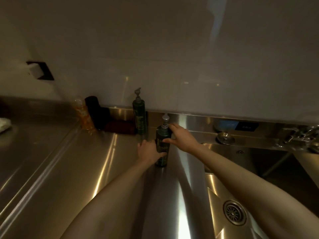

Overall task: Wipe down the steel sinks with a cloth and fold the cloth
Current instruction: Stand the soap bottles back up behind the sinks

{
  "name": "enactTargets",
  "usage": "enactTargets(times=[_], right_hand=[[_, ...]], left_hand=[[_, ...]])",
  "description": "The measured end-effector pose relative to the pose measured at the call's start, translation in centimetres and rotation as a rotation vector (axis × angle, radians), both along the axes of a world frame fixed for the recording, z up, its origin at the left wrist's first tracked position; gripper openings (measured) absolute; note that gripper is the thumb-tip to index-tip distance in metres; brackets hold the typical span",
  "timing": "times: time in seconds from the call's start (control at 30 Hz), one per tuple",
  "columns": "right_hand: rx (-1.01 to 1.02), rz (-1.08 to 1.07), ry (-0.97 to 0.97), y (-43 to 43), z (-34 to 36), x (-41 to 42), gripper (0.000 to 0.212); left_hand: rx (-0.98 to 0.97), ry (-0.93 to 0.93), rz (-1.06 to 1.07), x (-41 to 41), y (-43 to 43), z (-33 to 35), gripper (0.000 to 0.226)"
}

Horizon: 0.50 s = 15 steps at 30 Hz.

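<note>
Steel counter [72, 161], dim and glare-streaked | left hand [148, 150] grips bottle [162, 146] low, right hand [181, 137] grips it near the pump | step: keep it upright, park it by second bottle [139, 116], off the wiping path | sinks [215, 195] at right | pale bundle [4, 125] far left, maybe the cloth | glossy wall behind
</note>
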State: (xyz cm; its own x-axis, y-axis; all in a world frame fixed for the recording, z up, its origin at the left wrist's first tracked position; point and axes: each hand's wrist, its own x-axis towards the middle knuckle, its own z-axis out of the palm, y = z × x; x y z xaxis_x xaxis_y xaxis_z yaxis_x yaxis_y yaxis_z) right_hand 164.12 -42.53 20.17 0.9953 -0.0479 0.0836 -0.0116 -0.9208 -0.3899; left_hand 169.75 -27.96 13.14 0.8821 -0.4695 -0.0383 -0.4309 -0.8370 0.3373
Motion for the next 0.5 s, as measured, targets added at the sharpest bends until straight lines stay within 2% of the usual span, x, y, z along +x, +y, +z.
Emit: enactTargets(times=[0.2, 0.33, 0.5], right_hand=[[0.076, -0.105, -0.016, 2.2, -0.5, 5.6, 0.058], [0.128, -0.163, -0.036, 2.2, -0.5, 8.7, 0.056], [0.163, -0.252, -0.058, 1.5, -0.7, 12.7, 0.055]], left_hand=[[-0.017, 0.005, -0.096, 6.4, 0.8, -0.7, 0.053], [-0.011, -0.006, -0.119, 9.6, 0.8, -0.3, 0.041], [-0.047, -0.072, -0.025, 14.1, 1.8, 1.1, 0.041]])
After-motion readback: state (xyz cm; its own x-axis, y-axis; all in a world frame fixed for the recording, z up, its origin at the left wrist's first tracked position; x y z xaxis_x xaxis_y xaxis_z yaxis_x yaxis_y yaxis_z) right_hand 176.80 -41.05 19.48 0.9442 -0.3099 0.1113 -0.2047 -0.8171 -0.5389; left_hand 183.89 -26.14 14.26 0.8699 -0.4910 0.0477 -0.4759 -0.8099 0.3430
